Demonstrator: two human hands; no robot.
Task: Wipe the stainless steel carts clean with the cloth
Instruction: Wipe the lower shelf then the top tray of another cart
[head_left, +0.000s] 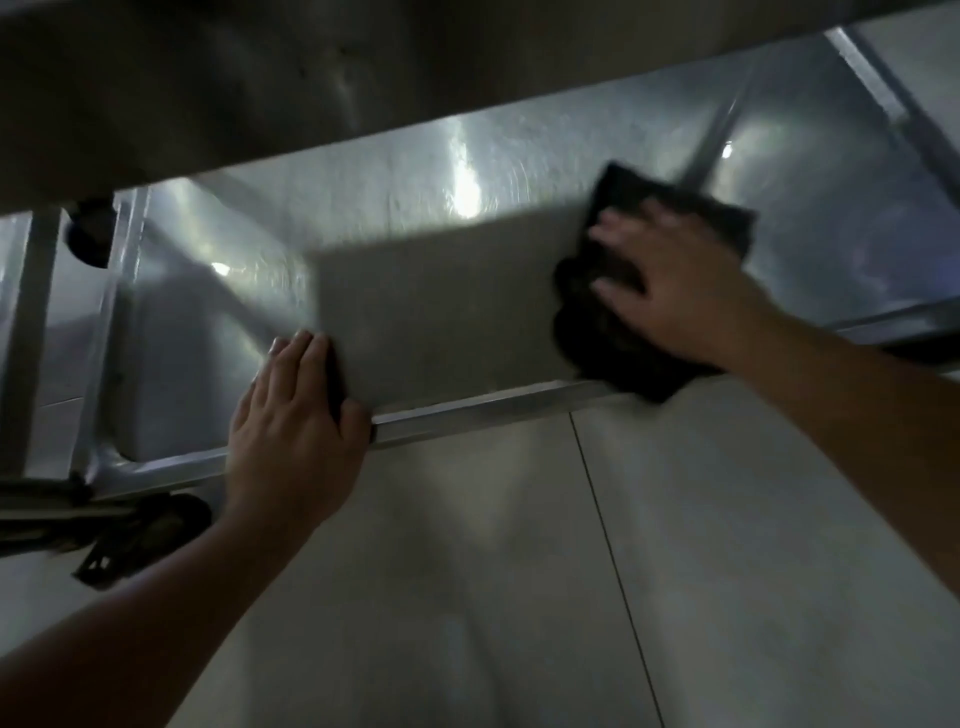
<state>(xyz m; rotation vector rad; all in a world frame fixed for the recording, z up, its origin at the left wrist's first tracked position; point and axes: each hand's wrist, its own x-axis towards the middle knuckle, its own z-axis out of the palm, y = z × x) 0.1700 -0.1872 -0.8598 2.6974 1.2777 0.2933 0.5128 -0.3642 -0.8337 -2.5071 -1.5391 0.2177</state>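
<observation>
On the cart's lower stainless steel shelf (441, 312), at 2 o'clock, right hand (680, 291) presses the dark crumpled cloth (597, 332) flat, fingers (618, 228) spread straight. Left hand (291, 431) at 8 o'clock grips the shiny front rim (467, 410), fingers curled over it. Step: wiping the shelf, judging by blur. Next: sweep toward 9 o'clock, cover the unwiped centre.
</observation>
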